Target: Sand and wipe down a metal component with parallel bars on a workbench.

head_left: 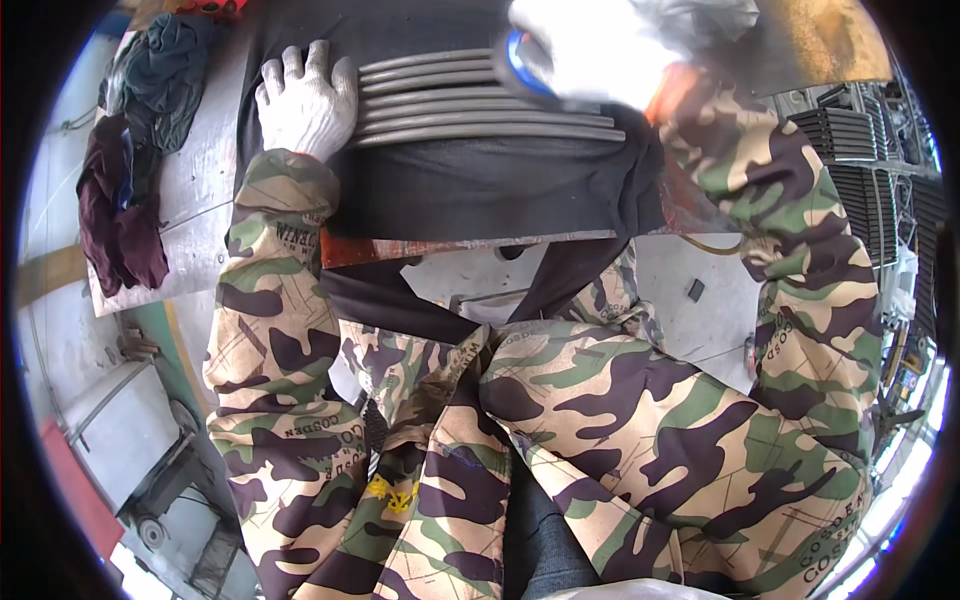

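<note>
Several grey metal rods (480, 132) lie side by side across a black cloth (480, 190) on the table. At their left ends, my left hand (310, 105) in a white knitted glove rests flat with its fingers spread, its thumb side touching the rods. My right hand (620, 55), white-gloved and smeared by motion, is over the right part of the rods. A curved blue-edged thing (525, 65) shows at its left side, seemingly held in the hand; its kind cannot be made out. White blur hides the right fingers and some of the rod ends.
Dark crumpled clothing (160, 80) and a maroon cloth (120, 215) lie at the left on a grey surface (205, 190). Racks with stacked dark metal parts (850, 140) stand at the right. A brown sheet (830, 40) is at the far right.
</note>
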